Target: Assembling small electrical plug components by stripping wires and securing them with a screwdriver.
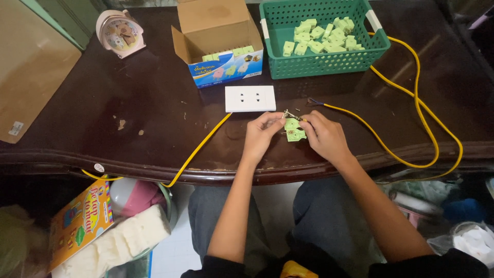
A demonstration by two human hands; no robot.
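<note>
One small pale-green plastic socket module [295,131] sits at the near desk edge, pinched between both hands: left hand [261,135] holds its left side with a small metal part at the fingertips, right hand [324,136] grips the right side. One yellow wire [411,92] loops right. One white two-outlet faceplate [250,98] just behind. One green perforated basket [321,61] holds over ten modules; one open cardboard box [218,38], one pink clock [121,32]. Dark glossy wooden desk [128,103], scuffed.

Dim, warm indoor light from above; soft glare streaks the dark counter [128,103] at upper right, the lower corners sink into shadow, and frame edges bend slightly, a little soft
</note>
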